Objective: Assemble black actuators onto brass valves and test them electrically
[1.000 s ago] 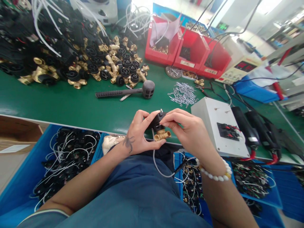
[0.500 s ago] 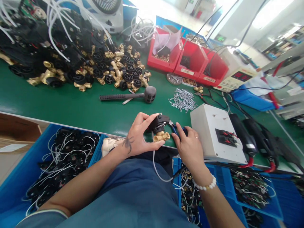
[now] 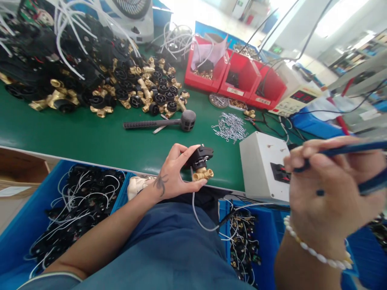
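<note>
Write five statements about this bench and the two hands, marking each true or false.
1. The left hand holds a black-and-brass part. True.
2. The right hand grips a blue tool. True.
3. That tool touches the part. False: the two are apart.
4. The mallet lies on the table, left of the metal clips. True.
5. Those clips are inside a red bin. False: they lie heaped on the table.
</note>
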{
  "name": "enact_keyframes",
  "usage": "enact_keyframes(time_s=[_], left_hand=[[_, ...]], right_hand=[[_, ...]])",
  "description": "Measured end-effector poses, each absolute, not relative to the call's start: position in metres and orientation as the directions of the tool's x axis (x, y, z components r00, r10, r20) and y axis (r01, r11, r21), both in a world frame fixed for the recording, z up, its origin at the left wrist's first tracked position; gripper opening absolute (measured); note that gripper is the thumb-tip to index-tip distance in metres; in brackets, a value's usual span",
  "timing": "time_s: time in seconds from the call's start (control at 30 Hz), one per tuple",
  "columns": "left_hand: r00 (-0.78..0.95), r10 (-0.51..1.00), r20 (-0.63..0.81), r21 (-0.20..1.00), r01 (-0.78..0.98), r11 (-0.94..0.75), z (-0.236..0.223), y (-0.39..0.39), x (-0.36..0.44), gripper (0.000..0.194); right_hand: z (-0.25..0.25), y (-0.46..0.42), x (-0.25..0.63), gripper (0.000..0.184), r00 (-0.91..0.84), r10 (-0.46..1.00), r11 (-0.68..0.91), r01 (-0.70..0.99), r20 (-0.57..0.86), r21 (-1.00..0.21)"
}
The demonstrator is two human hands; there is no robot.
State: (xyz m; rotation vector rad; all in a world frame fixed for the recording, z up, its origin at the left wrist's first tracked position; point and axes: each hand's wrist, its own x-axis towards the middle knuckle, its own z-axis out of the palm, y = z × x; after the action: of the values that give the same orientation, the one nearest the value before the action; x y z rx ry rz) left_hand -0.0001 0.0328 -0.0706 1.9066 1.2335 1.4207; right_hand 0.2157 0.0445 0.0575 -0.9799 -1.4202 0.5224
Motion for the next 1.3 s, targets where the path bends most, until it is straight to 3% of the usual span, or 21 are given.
enact_keyframes(time_s=[0.07, 0.13, 0.2, 0.27, 0.33, 0.43, 0.5, 0.53, 0.6, 0.67, 0.77, 0.87, 0.93, 1.0, 1.07, 1.13, 1.23, 1.3], left_hand=[[0.059, 0.861, 0.504, 0.783, 0.388, -0.485, -0.07, 0.033, -0.001, 0.075], [0.089, 0.867, 0.49, 0.781, 0.395, -0.483, -0.07, 0.033, -0.003, 0.076], [0.132, 0.87, 0.476, 0.778, 0.398, -0.486, -0.069, 0.033, -0.004, 0.077], [0.14, 0.87, 0.473, 0.778, 0.397, -0.487, -0.069, 0.033, -0.004, 0.076], [0.107, 0.863, 0.494, 0.776, 0.392, -0.493, -0.069, 0.033, -0.003, 0.075], [0.078, 0.849, 0.522, 0.767, 0.392, -0.507, -0.071, 0.034, 0.0, 0.074], [0.077, 0.848, 0.524, 0.767, 0.389, -0.51, -0.072, 0.034, 0.0, 0.074], [0.079, 0.85, 0.52, 0.77, 0.387, -0.507, -0.072, 0.034, 0.0, 0.074], [0.09, 0.859, 0.504, 0.777, 0.387, -0.497, -0.071, 0.033, 0.0, 0.075], [0.105, 0.867, 0.486, 0.783, 0.389, -0.486, -0.071, 0.032, -0.001, 0.075], [0.108, 0.855, 0.508, 0.773, 0.38, -0.507, -0.071, 0.033, -0.001, 0.074], [0.095, 0.839, 0.536, 0.759, 0.381, -0.528, -0.072, 0.034, -0.001, 0.074], [0.098, 0.843, 0.529, 0.761, 0.386, -0.522, -0.073, 0.034, -0.001, 0.074], [0.102, 0.847, 0.522, 0.766, 0.381, -0.518, -0.073, 0.034, -0.001, 0.074], [0.11, 0.849, 0.517, 0.77, 0.373, -0.517, -0.072, 0.034, -0.002, 0.073], [0.115, 0.845, 0.523, 0.765, 0.373, -0.525, -0.072, 0.034, -0.002, 0.073], [0.105, 0.833, 0.544, 0.753, 0.376, -0.539, -0.072, 0.034, -0.001, 0.074], [0.11, 0.84, 0.531, 0.761, 0.374, -0.53, -0.071, 0.034, -0.002, 0.074]], right_hand=[[0.053, 0.041, 0.212, 0.023, 0.159, 0.689, 0.605, 0.411, 0.707, -0.682], [0.042, 0.041, 0.214, 0.025, -0.007, 0.705, 0.584, 0.572, 0.709, -0.576], [0.034, 0.043, 0.22, 0.025, -0.275, 0.797, 0.565, 0.657, 0.539, -0.5], [0.034, 0.046, 0.226, 0.023, -0.4, 0.84, 0.538, 0.699, 0.366, -0.472], [0.039, 0.047, 0.23, 0.018, -0.296, 0.862, 0.485, 0.716, 0.411, -0.502], [0.042, 0.049, 0.227, 0.015, 0.031, 0.75, 0.544, 0.539, 0.661, -0.643], [0.038, 0.051, 0.225, 0.017, 0.016, 0.708, 0.607, 0.498, 0.706, -0.619], [0.037, 0.053, 0.224, 0.018, -0.115, 0.734, 0.611, 0.543, 0.669, -0.577], [0.036, 0.055, 0.226, 0.018, -0.43, 0.785, 0.611, 0.656, 0.446, -0.443], [0.04, 0.057, 0.229, 0.018, -0.541, 0.791, 0.612, 0.705, 0.285, -0.359], [0.045, 0.057, 0.227, 0.016, -0.226, 0.792, 0.545, 0.681, 0.568, -0.489], [0.036, 0.055, 0.219, 0.014, 0.058, 0.64, 0.631, 0.528, 0.766, -0.568], [0.026, 0.055, 0.218, 0.016, -0.097, 0.671, 0.656, 0.539, 0.735, -0.528], [0.022, 0.056, 0.221, 0.019, -0.394, 0.764, 0.63, 0.626, 0.511, -0.46], [0.024, 0.057, 0.227, 0.022, -0.491, 0.796, 0.603, 0.693, 0.353, -0.395], [0.029, 0.057, 0.23, 0.019, -0.301, 0.797, 0.555, 0.707, 0.523, -0.439], [0.031, 0.057, 0.226, 0.012, 0.058, 0.621, 0.586, 0.628, 0.782, -0.512], [0.028, 0.056, 0.223, 0.013, -0.069, 0.651, 0.615, 0.631, 0.756, -0.472]])
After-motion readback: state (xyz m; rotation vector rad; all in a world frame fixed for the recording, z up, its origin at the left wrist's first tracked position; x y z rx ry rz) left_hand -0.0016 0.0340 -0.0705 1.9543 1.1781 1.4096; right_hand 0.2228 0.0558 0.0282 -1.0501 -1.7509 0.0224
